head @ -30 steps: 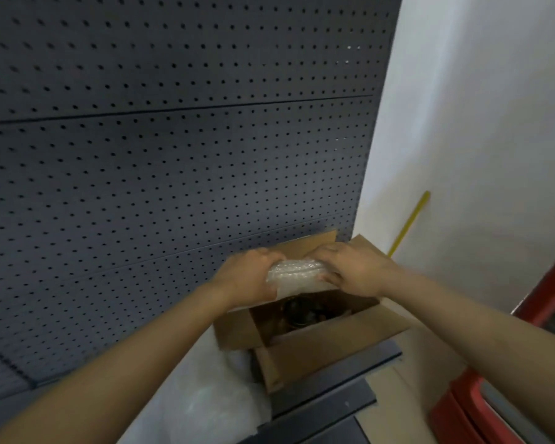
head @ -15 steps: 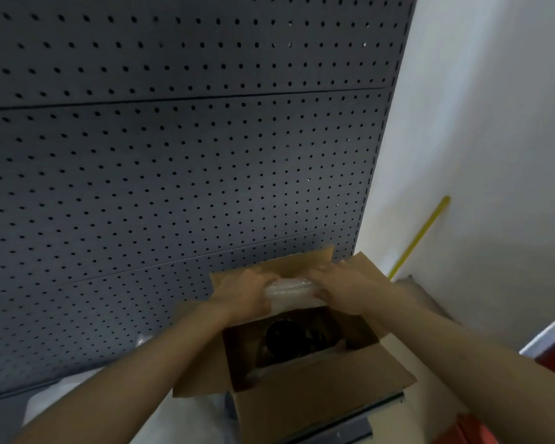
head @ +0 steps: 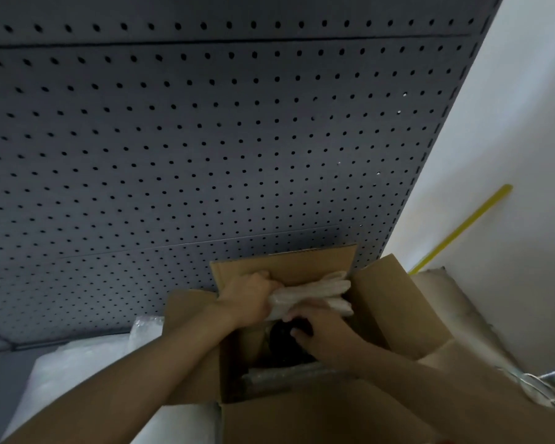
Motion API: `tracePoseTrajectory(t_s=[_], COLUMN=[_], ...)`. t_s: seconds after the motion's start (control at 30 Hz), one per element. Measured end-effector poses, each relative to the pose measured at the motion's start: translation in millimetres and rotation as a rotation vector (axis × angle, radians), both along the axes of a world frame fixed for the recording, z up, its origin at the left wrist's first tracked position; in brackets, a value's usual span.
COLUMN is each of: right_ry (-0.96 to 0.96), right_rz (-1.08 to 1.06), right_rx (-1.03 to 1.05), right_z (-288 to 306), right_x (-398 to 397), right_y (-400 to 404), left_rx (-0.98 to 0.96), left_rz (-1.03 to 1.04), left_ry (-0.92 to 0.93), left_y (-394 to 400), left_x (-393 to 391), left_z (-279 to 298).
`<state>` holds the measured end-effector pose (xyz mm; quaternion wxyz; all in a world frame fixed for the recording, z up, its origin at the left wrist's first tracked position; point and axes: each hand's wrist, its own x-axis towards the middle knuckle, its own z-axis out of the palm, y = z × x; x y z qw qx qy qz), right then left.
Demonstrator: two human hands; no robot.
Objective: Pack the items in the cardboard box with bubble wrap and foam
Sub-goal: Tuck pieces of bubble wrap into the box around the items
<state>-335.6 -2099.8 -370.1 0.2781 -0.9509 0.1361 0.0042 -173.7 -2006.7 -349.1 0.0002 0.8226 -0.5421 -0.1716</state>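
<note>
box: the cardboard box (head: 382, 318) sits low in my view with all four flaps spread open, its far flap standing up against the pegboard.
padding roll: a whitish folded wad of bubble wrap (head: 314, 294) lies across the far side of the box opening, at rim height, just under the far flap.
left hand: my left hand (head: 249, 299) is closed around the left end of that wad, fingers curled over it and knuckles toward the far flap.
right hand: my right hand (head: 321, 331) is inside the opening just below the wad; its fingers (head: 297, 315) touch the wad's underside, bent but not wrapped around anything i can make out, so i cannot tell whether it grips.
inside: a dark item (head: 282, 342) sits in the box beneath my right hand, too shadowed to name; a strip of clear wrap (head: 279, 374) lies along the near inner wall.
around: more bubble wrap sheet (head: 87, 366) lies left of the box; a grey pegboard (head: 205, 139) stands behind; a yellow stick (head: 462, 229) leans on the white wall at right.
</note>
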Motion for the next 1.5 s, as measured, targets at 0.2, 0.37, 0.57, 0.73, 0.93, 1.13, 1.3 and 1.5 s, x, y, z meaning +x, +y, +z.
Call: tracePoseTrajectory(t_s=[0.2,0.37,0.57,0.73,0.93,1.13,1.3,1.5], right_ry=[0.277,0.318,0.294,0.285,0.284,0.297,0.366,0.398], right_rz=[-0.149,-0.186,-0.174,-0.142,-0.060,-0.001,0.073,0.143], right_rx=[-0.060,-0.117,-0.148,-0.093,-0.052,-0.012,-0.047,-0.299], right_z=[-47.3,-57.7,-59.6,-61.1,-62.3,-57.5,-54.8,-51.1], right_x=[11.4,13.9,17.3,13.5,7.6,5.9,6.6,14.8], right_y=[3.1,10.7,1.9,-13.0,-17.9,-26.6,-33.1,-30.6], left_rx=[-0.017,-0.026,-0.026,-0.033,-0.019,0.028,0.039,0.004], left_rz=[0.057,0.069,0.064,0.074,0.060,0.071,0.097,0.085], left_ry=[0.007,-0.048,-0.123,-0.144,-0.189,-0.196,-0.199,-0.186], left_y=[-1.1,-0.6,-0.3,-2.9,-6.9,-12.1,-17.7,-19.2], left_x=[-2.5,-9.2,-15.7,-18.5,-22.4,-23.8,-23.7,-18.6], left_z=[-7.6,-9.5,-9.0,-13.0,-26.3,-35.4,-44.6,-48.8])
